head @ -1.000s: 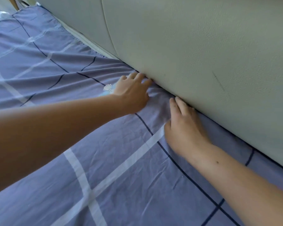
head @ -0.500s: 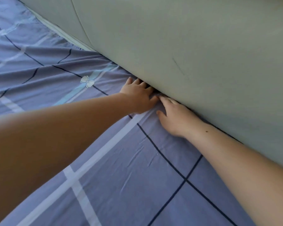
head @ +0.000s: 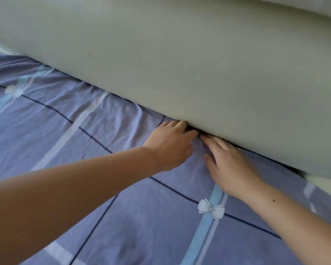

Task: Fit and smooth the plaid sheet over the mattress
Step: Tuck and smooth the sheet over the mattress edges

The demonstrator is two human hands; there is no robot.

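Both hands are down flat on the plaid sheet (head: 103, 217) right where it runs under the pale green padded headboard (head: 180, 64). Left hand (head: 170, 144): fingers held together and pretty much straight, tips pushed into the dark gap at the headboard's bottom edge, so the very ends are hidden. Right hand (head: 229, 165) sits just beside it, fingers also straight and only slightly spread, lying along that same seam with the thumb out to the side on the cloth. The two index fingers nearly touch. Neither hand is pinching or gripping anything that I can see, just pressing on fabric.

The sheet is purple-blue with dark navy lines, white and light blue bands, and little white bow prints (head: 211, 208); another bow (head: 13, 90) is off to the far left. No writing or labels anywhere. Fabric bunches into wrinkles along the headboard edge left of the hands, smoother toward the camera, with plenty of open sheet there.
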